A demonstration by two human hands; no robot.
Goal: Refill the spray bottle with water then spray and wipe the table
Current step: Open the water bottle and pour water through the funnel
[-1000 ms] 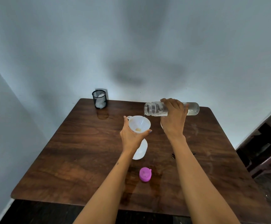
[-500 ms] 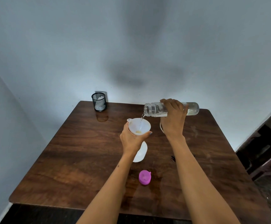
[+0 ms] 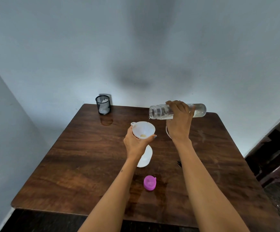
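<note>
One round pink plastic cap lies at 6 o'clock on the glossy dark wood table. At centre, the left hand wraps one white plastic funnel seated above the white spray bottle. The right hand grips one clear cylindrical water bottle, held level, trickling into the funnel. One black mesh cup stands at 11 o'clock.

Left half of table open; pink cap btwn forearms, mesh cup far corner
</note>
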